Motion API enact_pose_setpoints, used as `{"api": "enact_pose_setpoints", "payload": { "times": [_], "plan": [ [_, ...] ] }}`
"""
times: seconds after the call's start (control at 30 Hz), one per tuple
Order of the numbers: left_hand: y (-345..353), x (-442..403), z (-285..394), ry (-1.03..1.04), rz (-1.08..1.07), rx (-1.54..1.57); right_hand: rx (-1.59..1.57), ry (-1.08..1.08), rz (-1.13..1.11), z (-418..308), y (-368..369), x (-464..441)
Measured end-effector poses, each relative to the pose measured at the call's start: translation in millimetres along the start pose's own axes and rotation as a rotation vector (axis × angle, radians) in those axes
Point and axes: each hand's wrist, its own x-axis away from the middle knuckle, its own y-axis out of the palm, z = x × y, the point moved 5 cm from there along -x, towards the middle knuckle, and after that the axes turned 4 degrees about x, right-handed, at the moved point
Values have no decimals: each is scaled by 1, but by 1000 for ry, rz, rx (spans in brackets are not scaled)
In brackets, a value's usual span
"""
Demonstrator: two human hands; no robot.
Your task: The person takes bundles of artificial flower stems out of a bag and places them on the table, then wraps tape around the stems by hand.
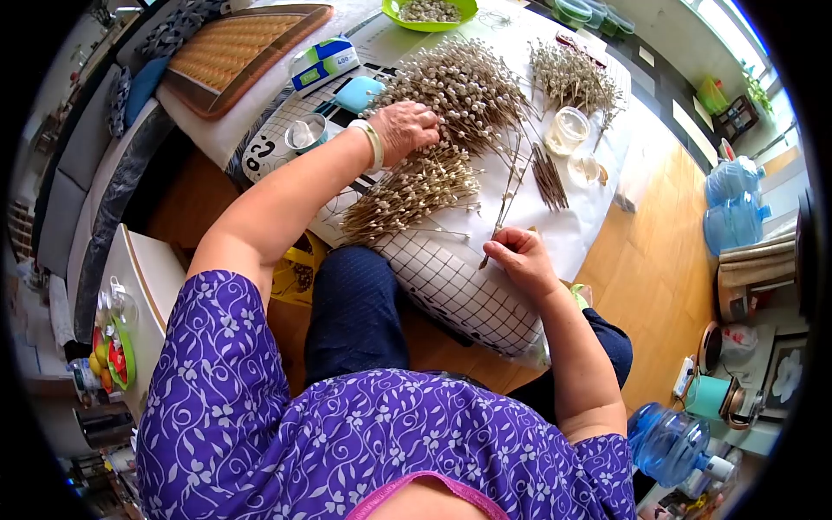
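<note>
My right hand (524, 260) pinches the lower end of a thin brown dried branch (511, 192), which points up and away over the table. My left hand (400, 132) is at the near left edge of a large heap of dried stems with pale round buds (472, 82). Its fingers are curled in and the tips are hidden, so what they hold does not show. Just below the left hand, a smaller bundle of budded stems (412, 192) lies toward the near edge. Short bare brown sticks (549, 179) lie right of the held branch.
A third budded bunch (576, 76) lies at the back right. Near it are a clear round tub (568, 130) and a small roll of tape (587, 170). A tissue pack (325, 62), a cup (306, 133) and a green bowl of buds (430, 12) stand farther off.
</note>
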Motion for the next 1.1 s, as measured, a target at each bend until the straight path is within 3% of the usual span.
{"api": "enact_pose_setpoints", "payload": {
  "times": [0.13, 0.47, 0.7, 0.8, 0.87, 0.9, 0.93, 1.03, 1.1],
  "plan": [
    [8, -4, -8, 84, -108, -94, -40, 60, -17, 0, 1, 1],
    [-25, 0, -4, 248, 78, -175, 5, 15, -3, 3, 1, 0],
    [-32, 32, 5, 30, -202, -179, -1, 15, -6, 2, 1, 0],
    [-31, 58, 20, -369, -493, 39, -6, 33, -9, 2, 1, 1],
    [-30, 75, 30, -416, -266, 198, -2, 18, 1, 2, 1, 0],
    [-25, 82, 34, -483, -303, 185, 0, 15, 0, 3, 1, 0],
    [-18, 92, 36, -503, -198, 289, 14, 16, 6, 5, 0, -1],
    [-1, 96, 49, -428, -173, 226, 11, 22, 11, 0, 2, 2],
    [-1, 93, 58, -614, -114, 357, -6, 25, 16, -3, 2, 2]
  ]
}}
